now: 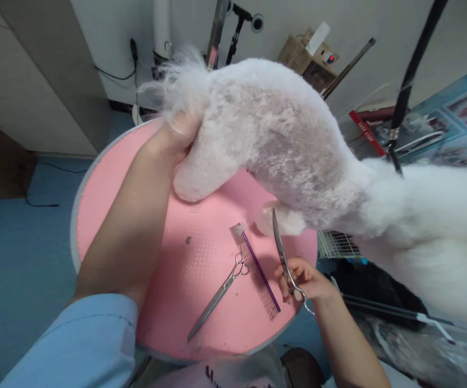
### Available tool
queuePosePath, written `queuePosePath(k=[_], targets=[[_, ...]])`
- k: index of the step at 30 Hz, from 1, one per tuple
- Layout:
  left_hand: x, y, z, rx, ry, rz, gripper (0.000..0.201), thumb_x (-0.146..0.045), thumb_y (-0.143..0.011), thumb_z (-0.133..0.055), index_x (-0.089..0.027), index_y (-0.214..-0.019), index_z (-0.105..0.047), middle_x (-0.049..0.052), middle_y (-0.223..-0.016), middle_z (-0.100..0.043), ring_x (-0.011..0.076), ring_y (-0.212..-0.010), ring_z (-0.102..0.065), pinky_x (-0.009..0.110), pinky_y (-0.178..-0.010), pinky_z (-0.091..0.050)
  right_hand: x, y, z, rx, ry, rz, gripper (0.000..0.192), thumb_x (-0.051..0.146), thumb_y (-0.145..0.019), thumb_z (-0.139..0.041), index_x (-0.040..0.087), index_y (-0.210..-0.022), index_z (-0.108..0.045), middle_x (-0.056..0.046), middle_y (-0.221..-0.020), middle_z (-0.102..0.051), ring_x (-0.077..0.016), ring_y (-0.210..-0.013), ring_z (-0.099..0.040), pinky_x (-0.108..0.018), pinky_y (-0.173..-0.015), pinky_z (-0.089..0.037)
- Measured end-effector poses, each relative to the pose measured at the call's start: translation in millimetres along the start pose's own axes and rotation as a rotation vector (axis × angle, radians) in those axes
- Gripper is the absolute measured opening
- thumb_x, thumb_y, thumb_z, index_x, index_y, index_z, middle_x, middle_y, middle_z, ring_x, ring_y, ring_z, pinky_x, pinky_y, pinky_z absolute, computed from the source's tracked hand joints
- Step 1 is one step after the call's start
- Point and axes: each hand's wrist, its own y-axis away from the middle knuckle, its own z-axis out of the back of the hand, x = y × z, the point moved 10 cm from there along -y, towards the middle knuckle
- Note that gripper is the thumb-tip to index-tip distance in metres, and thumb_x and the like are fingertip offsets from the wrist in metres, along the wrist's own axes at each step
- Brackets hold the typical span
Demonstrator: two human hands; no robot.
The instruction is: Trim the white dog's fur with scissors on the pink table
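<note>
From the head camera, a white dog [282, 140] stands on a round pink grooming table [108, 178], its rear end to the left and far side, its fluffier front running off to the right. The left hand [177, 134] reaches up from a light blue sleeve [80, 345] and is closed around the dog's hindquarters just under the wispy tail [177, 75], fingers buried in the coat. The right hand [304, 280], near the table's right edge, is closed on a pair of scissors [282, 253] with fingers through the rings; the blades point away and up, together, with the tip touching the fur of a paw [282, 220] under the belly. On the pink surface to the left of that hand lie a purple-backed comb [258, 269] and, just beside it, a second pair of scissors [217, 296], shut, tips toward the near edge. A black grooming arm [409, 81] rises at the right, and cardboard boxes [306, 54] sit against the far wall.
</note>
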Motion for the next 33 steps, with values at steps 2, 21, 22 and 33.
queuePosePath(k=[2, 21, 22, 33], targets=[[0.1, -1.1, 1.2, 0.004, 0.001, -0.013, 0.027, -0.028, -0.095, -0.053, -0.016, -0.112, -0.069, 0.006, -0.117, -0.071, 0.0214, -0.123, -0.061, 0.042, -0.118, -0.045, 4.3, -1.4, -1.2, 0.005, -0.034, 0.044, 0.062, 0.049, -0.061, -0.092, 0.014, -0.108, -0.072, -0.006, -0.077, -0.072, -0.0139, -0.061, -0.066, -0.023, -0.06, -0.051], [3.1, -2.0, 1.3, 0.007, 0.036, 0.009, 0.029, -0.025, -0.099, -0.046, -0.017, -0.117, -0.068, 0.007, -0.125, -0.067, 0.018, -0.129, -0.059, 0.041, -0.123, -0.04, -11.6, -11.8, 8.8, -0.001, -0.038, 0.003, 0.06, 0.038, -0.064, -0.094, 0.014, -0.113, -0.069, -0.001, -0.075, -0.07, -0.0115, -0.06, -0.067, -0.021, -0.06, -0.053], [3.0, -2.4, 0.8, 0.016, 0.042, 0.006, 0.03, -0.025, -0.099, -0.045, -0.017, -0.117, -0.068, 0.007, -0.124, -0.068, 0.0181, -0.129, -0.059, 0.042, -0.123, -0.04, -15.2, -10.9, 9.2, -0.002, -0.035, -0.013, 0.061, 0.04, -0.063, -0.095, 0.015, -0.112, -0.07, -0.001, -0.074, -0.07, -0.0116, -0.059, -0.067, -0.021, -0.06, -0.053], [3.3, -1.9, 3.6, -0.016, 0.018, 0.012, 0.027, -0.026, -0.1, -0.047, -0.014, -0.114, -0.065, 0.007, -0.121, -0.069, 0.0169, -0.127, -0.06, 0.042, -0.122, -0.042, -7.4, -18.3, 7.4, -0.01, -0.072, 0.058, 0.064, 0.048, -0.065, -0.091, 0.011, -0.114, -0.071, -0.007, -0.083, -0.072, -0.0152, -0.068, -0.069, -0.025, -0.063, -0.055]])
